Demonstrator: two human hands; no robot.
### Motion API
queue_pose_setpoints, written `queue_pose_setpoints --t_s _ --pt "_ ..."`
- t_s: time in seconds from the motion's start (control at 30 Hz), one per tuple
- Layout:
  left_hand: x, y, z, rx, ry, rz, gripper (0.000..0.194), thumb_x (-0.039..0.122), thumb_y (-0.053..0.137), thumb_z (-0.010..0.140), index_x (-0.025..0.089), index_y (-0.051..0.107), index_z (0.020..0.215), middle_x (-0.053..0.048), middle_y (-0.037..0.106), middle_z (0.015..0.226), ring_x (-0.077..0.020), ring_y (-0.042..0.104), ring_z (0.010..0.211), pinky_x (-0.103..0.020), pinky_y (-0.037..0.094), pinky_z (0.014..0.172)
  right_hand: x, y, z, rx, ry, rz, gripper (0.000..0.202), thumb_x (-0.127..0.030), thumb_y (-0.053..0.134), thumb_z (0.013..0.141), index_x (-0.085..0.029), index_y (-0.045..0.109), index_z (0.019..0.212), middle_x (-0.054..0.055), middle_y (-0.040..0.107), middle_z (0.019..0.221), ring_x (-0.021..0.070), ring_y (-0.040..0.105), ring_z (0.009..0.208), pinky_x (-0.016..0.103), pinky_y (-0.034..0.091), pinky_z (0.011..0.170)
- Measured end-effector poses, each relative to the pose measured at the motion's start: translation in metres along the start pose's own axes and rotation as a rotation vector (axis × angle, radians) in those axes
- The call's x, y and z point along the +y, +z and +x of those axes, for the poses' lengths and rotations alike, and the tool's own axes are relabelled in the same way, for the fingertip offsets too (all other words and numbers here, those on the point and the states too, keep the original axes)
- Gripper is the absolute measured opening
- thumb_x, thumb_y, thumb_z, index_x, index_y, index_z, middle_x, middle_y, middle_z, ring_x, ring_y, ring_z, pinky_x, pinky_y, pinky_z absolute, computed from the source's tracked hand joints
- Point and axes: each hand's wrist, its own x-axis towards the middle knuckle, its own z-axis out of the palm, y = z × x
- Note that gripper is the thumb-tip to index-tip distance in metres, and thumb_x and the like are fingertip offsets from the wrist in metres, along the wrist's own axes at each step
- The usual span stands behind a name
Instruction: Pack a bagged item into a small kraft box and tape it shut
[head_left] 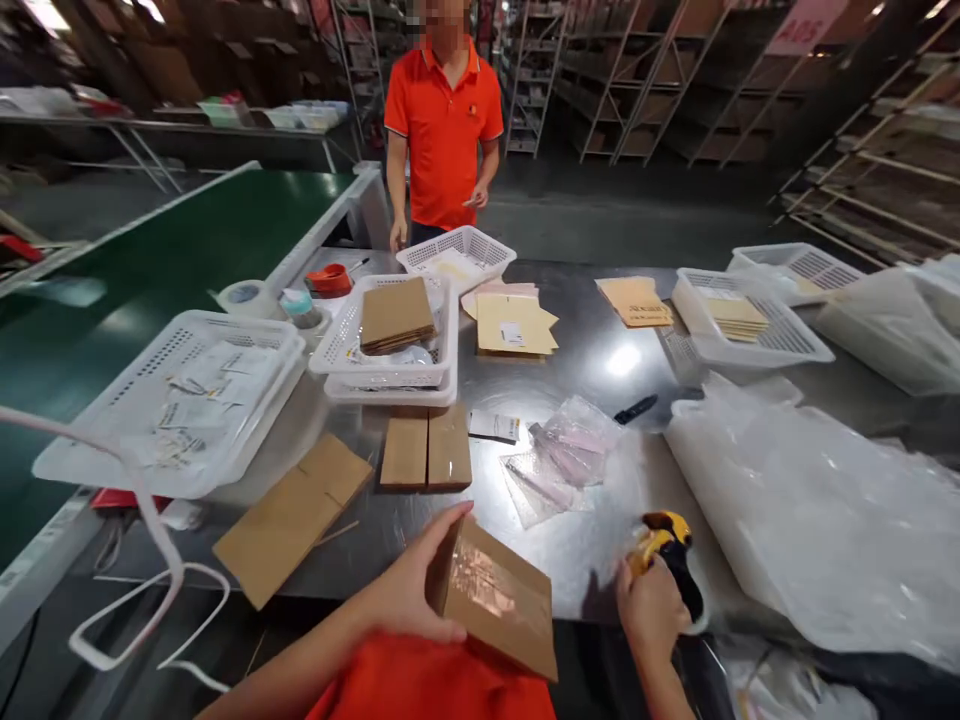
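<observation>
Carton [501, 602] in left hand [424, 585], basket [382, 377] of stacked cardboard [396, 308] beyond

1. A green conveyor belt [217, 225] runs along the left.
2. A person [446, 140] in an orange shirt stands beyond the bench [577, 350].
3. Metal shelving [626, 95] lines the far side.
4. A white basket [795, 350] at right holds yellowish envelopes [735, 316].

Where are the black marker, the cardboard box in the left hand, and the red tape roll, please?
Black marker [636, 409]: head view, barrel.
Cardboard box [501, 592]: head view, taped face.
Red tape roll [328, 279]: head view, outer side.
</observation>
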Motion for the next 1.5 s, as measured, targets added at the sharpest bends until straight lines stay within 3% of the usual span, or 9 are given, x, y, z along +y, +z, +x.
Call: queue_pose_setpoints --t_s 0.07,0.2,0.27,0.43,0.67,1.03,1.17,1.3,1.5 --pt "0.0 -0.003 0.006 -0.04 0.021 -0.024 0.118 0.038 0.085 0.05 0.021 0.024 0.149 -0.015 0.029 0.154 -0.0363 0.03 0.14 -0.049 0.02 0.118 -0.03 -0.008 0.001 -0.224 -0.118 0.341 0.073 -0.063 0.03 0.086 -0.005 0.053 0.124 0.027 0.059 0.12 0.0379 0.057 0.112 0.052 0.046 0.092" --pt "0.005 -0.014 0.023 -0.175 0.099 -0.123 0.11 0.047 0.085 0.053 0.021 0.033 0.146 -0.013 0.035 0.152 -0.0338 0.035 0.138 -0.047 0.025 0.117 -0.09 -0.037 -0.015 -1.274 -0.332 1.035 0.076 -0.068 0.066 0.068 -0.021 0.058 0.127 0.013 0.062 0.126 0.0323 0.057 0.116 0.045 0.043 0.101" --pt "0.001 -0.023 0.038 -0.186 0.073 -0.045 0.113 0.048 0.083 0.056 0.021 0.027 0.15 -0.013 0.029 0.156 -0.033 0.033 0.14 -0.046 0.026 0.117 -0.103 -0.043 -0.022 -1.459 -0.266 1.135 0.082 -0.065 0.074 0.063 -0.02 0.056 0.13 0.011 0.062 0.128 0.0327 0.057 0.117 0.045 0.043 0.102" --pt "-0.051 -0.055 0.08 0.196 -0.261 0.69 0.11 0.041 0.078 0.064 0.02 0.017 0.153 -0.016 0.005 0.162 -0.0372 0.004 0.148 -0.06 0.011 0.117 -0.108 -0.005 -0.018 -0.869 0.083 1.001 0.086 -0.072 0.064 0.067 -0.016 0.051 0.131 0.013 0.061 0.13 0.0311 0.057 0.118 0.041 0.046 0.1" --pt "-0.124 -0.07 0.083 0.201 -0.342 1.151 0.088 0.035 0.07 0.077 0.048 0.017 0.147 0.001 0.01 0.161 -0.0448 -0.003 0.146 -0.088 0.005 0.095 -0.179 0.054 0.014 -0.313 -0.023 0.478 0.075 -0.057 0.041 0.083 -0.004 0.042 0.136 0.026 0.057 0.126 0.037 0.054 0.117 0.046 0.044 0.099" --pt "-0.127 -0.096 0.043 0.26 -0.376 1.219 0.088 0.008 0.067 0.078 0.047 0.025 0.145 0.002 0.021 0.159 -0.04 0.012 0.146 -0.082 0.012 0.103 -0.242 0.102 0.014 -0.492 -0.14 0.288 0.055 -0.047 0.029 0.092 -0.006 0.052 0.121 0.024 0.067 0.103 0.0361 0.066 0.096 0.045 0.05 0.081" --pt "-0.136 -0.109 0.04 0.272 -0.316 1.199 0.083 0.015 0.067 0.082 0.047 0.025 0.145 0.003 0.021 0.159 -0.0399 0.013 0.146 -0.081 0.01 0.105 -0.251 0.11 0.009 -0.454 -0.176 0.296 0.069 -0.051 0.029 0.09 -0.001 0.034 0.136 0.031 0.057 0.121 0.0396 0.06 0.109 0.05 0.049 0.087" --pt "-0.148 -0.115 0.044 0.313 -0.291 1.159 0.072 0.029 0.061 0.087 0.046 0.024 0.146 0.002 0.02 0.16 -0.0393 0.008 0.147 -0.082 0.008 0.104 -0.248 0.114 0.01 -0.456 -0.444 0.412 0.092 -0.052 0.059 0.074 -0.009 0.021 0.145 0.023 0.043 0.141 0.0344 0.047 0.128 0.043 0.043 0.103" --pt "-0.133 -0.124 0.028 0.293 -0.297 1.075 0.079 0.031 0.068 0.081 0.039 0.026 0.148 -0.003 0.012 0.162 -0.0334 0.009 0.148 -0.073 0.007 0.111 -0.243 0.115 0.009 -0.431 -0.694 0.154 0.091 -0.036 0.07 0.069 -0.01 0.029 0.146 0.03 0.015 0.152 0.0433 0.044 0.13 0.047 0.045 0.098"
